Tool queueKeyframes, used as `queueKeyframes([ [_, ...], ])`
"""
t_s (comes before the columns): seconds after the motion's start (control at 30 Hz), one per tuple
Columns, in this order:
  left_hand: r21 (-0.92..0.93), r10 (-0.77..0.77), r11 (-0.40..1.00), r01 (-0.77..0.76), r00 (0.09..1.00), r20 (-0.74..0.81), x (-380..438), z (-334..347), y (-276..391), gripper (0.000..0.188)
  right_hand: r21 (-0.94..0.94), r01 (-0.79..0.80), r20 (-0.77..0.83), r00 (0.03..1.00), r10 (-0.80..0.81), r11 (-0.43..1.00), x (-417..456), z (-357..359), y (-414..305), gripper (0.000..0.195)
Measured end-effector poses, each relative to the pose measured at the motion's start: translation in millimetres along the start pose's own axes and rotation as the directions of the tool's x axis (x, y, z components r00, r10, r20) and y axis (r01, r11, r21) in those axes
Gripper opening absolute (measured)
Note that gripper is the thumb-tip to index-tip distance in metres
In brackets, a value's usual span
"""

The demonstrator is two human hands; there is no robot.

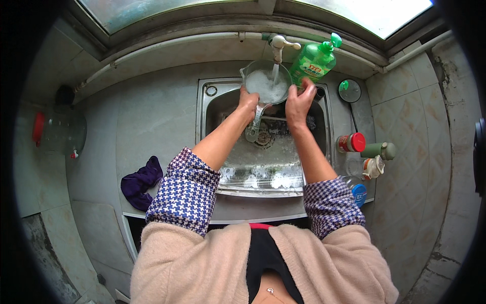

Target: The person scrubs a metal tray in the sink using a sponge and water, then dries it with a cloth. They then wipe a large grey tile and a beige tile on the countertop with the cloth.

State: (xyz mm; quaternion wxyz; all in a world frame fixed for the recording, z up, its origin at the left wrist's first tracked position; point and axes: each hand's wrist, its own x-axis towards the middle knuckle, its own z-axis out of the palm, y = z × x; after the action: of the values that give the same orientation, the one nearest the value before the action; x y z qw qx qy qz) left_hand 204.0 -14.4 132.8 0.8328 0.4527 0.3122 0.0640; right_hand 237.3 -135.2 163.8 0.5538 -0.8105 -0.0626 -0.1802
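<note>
My left hand [250, 102] grips a clear plastic measuring jug [281, 97] near its handle, holding it over the far side of the sink [262, 169]. Water runs from the white-handled tap [278, 47] into the jug, where white foam covers much of the inside. The jug's handle points back towards me. My right hand [300, 104] is beside the jug's right rim, in front of a green dish-soap pump bottle [312, 62]. Its fingers are bent and slightly blurred; whether they touch the jug or the bottle is unclear.
A dark purple cloth [141, 184] lies on the left counter; farther left is a large clear container with a red lid [38, 128]. Along the right counter are a round mirror [349, 91], a red-lidded jar [357, 142], a green flask [379, 151] and a blue-lidded jar [358, 193].
</note>
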Motion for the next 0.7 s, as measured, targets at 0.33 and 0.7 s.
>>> queueKeyframes([
  [0.33, -0.003, 0.009, 1.0, -0.008, 0.995, 0.097, 2, -4, 2, 0.051, -0.476, 0.607, 0.405, 0.793, -0.454, 0.636, 63, 13, -70, 0.024],
  [0.7, 0.026, -0.06, 0.998, 0.057, 0.993, 0.101, -40, -11, -30, 0.061, 0.065, -0.851, 0.595, 0.452, 0.664, 0.521, -87, -86, 34, 0.04],
])
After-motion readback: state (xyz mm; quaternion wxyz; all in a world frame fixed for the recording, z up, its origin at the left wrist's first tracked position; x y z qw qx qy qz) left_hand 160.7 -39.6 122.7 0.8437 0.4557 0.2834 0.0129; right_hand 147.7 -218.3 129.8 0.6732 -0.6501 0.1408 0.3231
